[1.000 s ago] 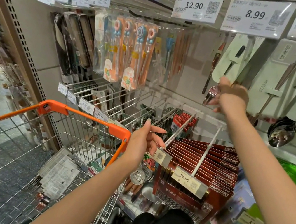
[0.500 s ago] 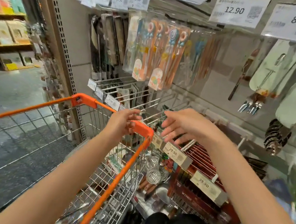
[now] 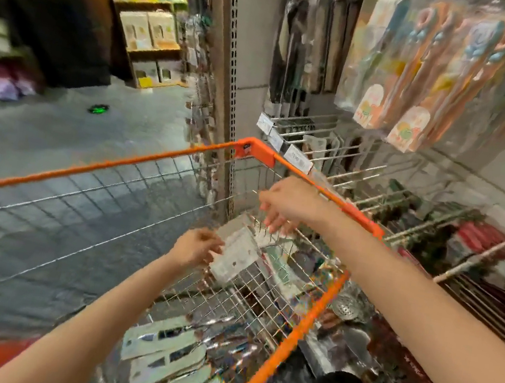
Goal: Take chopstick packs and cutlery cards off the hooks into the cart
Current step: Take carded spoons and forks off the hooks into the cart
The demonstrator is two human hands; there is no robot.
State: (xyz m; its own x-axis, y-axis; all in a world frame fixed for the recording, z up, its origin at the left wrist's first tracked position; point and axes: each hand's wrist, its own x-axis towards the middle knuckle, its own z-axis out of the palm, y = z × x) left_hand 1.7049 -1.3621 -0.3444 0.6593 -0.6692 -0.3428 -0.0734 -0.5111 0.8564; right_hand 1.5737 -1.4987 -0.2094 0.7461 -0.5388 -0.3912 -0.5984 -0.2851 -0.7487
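Fingers (image 3: 202, 249) of left hand pinch a cutlery card (image 3: 236, 256) over cart (image 3: 286, 345); right fingers (image 3: 275, 224) spread.

Orange-rimmed cart (image 3: 150, 160); pale green cutlery cards (image 3: 164, 341); grey floor (image 3: 53, 143).

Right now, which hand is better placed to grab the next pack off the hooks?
Probably the right hand. It hangs open by the orange-rimmed wire cart's far rim, nearest the hanging orange chopstick packs. The left hand touches a pale cutlery card.
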